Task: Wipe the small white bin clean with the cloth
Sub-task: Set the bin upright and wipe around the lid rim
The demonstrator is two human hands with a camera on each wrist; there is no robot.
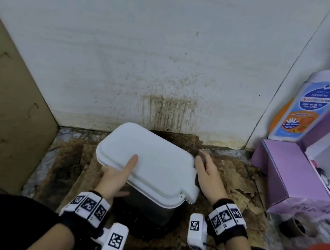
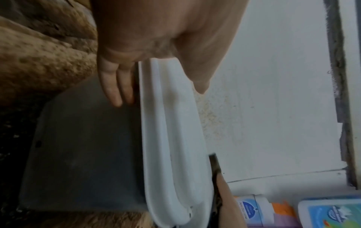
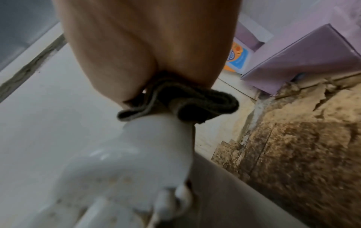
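The small white bin stands tilted on stained, peeling cardboard at the foot of a spattered wall, its white lid closed and its grey body mostly hidden beneath the lid in the head view. The left hand grips the lid's near-left edge, thumb lying on top and fingers flat against the grey side below the rim. The right hand sits at the bin's right end; the right wrist view shows it pinching a dark folded cloth against the lid's white hinge end, though the fingertips are hidden behind the cloth. A purple box and a wash bottle stand to the right, partly cut off by the frame.
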